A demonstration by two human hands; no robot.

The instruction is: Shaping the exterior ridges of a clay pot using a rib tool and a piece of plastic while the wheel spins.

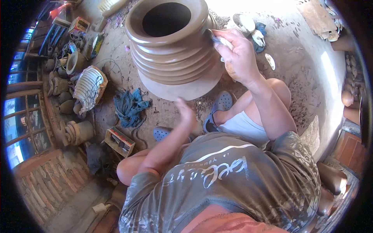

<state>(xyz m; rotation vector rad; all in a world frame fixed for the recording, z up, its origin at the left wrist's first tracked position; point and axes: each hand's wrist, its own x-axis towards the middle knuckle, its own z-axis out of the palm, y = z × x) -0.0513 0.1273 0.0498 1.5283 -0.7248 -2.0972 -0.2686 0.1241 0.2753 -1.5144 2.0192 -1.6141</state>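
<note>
A large brown clay pot (175, 58) with a wide rolled rim and ridged sides stands upright on a pale round disc (178, 91) ahead of me. My right hand (241, 58) is at the pot's right side, below the rim. Its fingers close on a small pale tool with a dark tip (225, 42); the tip is against or very close to the clay, and the fingers partly hide the tool. Held edge-on, my left hand (187, 115) is just in front of the disc's near edge. Its fingers look stretched out, with nothing visible in them.
Left of the pot lie a crumpled teal cloth (131, 108), a ribbed pale piece (90, 88) and an open box (119, 142). A white bowl (243, 23) and dark cloth (259, 37) lie beyond my right hand. Windows line the left wall (29, 116).
</note>
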